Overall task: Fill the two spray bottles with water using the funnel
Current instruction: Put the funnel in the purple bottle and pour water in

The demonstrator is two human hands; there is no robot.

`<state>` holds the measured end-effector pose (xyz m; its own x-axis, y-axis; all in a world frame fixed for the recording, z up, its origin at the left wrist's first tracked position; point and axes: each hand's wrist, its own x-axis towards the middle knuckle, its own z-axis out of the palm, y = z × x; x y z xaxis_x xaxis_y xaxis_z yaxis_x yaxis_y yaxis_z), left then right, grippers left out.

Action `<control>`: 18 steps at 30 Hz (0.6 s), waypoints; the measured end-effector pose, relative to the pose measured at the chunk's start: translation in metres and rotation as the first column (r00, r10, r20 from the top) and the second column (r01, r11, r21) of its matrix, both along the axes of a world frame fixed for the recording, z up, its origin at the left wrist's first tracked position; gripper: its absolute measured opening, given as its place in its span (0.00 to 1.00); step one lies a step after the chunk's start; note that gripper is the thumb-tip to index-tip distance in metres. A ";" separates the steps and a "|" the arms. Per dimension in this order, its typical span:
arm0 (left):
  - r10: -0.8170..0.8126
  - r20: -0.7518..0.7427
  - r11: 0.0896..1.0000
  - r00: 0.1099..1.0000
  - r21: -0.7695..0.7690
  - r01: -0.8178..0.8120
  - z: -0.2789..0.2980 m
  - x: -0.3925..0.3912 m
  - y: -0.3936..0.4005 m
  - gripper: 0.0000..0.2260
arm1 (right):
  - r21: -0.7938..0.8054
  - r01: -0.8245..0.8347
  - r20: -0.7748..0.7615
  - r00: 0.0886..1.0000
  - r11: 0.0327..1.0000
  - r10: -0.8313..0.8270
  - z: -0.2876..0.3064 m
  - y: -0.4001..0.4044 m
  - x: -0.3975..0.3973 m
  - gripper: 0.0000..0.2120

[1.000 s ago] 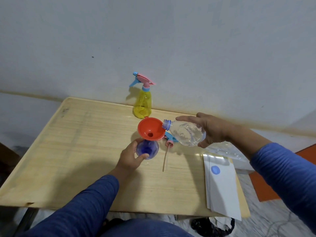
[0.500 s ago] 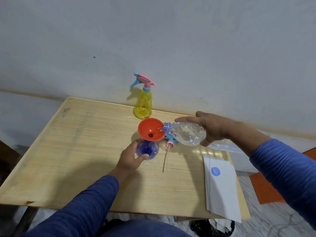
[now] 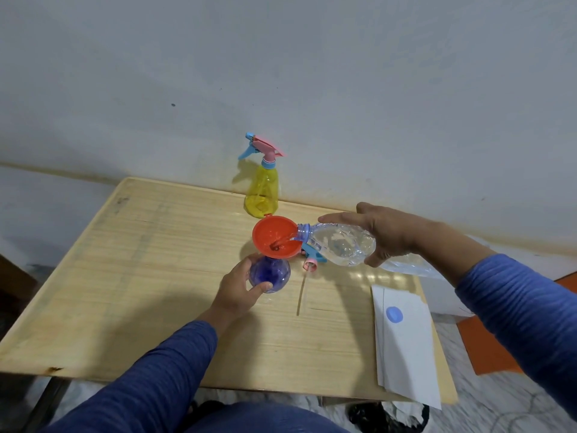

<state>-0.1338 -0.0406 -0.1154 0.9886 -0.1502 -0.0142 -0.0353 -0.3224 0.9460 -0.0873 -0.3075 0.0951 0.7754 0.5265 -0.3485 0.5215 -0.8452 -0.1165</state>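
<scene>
A blue spray bottle (image 3: 272, 272) without its head stands mid-table, gripped by my left hand (image 3: 239, 287). An orange funnel (image 3: 274, 235) sits in its neck. My right hand (image 3: 387, 234) holds a clear water bottle (image 3: 340, 246) tipped sideways, its mouth over the funnel's rim, and water runs into the funnel. The blue bottle's pink and blue spray head (image 3: 312, 260) with its long tube lies on the table just right of it. A yellow spray bottle (image 3: 262, 195) with its head on stands upright by the wall.
The wooden table (image 3: 140, 276) stands against a white wall. White sheets of paper (image 3: 406, 345) with a blue bottle cap (image 3: 394, 314) on top lie at the table's right edge. A clear plastic bag (image 3: 409, 267) lies under my right forearm.
My right hand has tipped the water bottle further and brought its mouth over the funnel's rim; water now flows into the funnel. My left hand has stayed on the blue bottle.
</scene>
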 end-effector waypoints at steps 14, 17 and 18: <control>0.009 -0.026 1.000 1.000 -0.015 -0.009 0.005 -0.002 -0.001 0.24 | 0.552 0.180 0.058 0.966 0.814 -0.253 0.001 -0.018 -0.009 0.53; 0.007 -0.037 1.000 0.999 -0.019 -0.008 0.007 -0.002 -0.001 0.23 | 0.703 0.210 0.086 0.923 0.679 -0.374 0.003 -0.026 -0.015 0.53; 0.006 -0.039 1.000 0.999 -0.020 -0.006 0.008 -0.001 -0.002 0.23 | 0.737 0.218 0.097 0.903 0.640 -0.419 0.002 -0.028 -0.016 0.53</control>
<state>-0.1352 -0.0421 -0.1077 0.9882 -0.1449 -0.0502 0.0039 -0.3037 0.9528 -0.1038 -0.3357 0.0975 0.9442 0.2364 0.2295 0.3295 -0.6846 -0.6502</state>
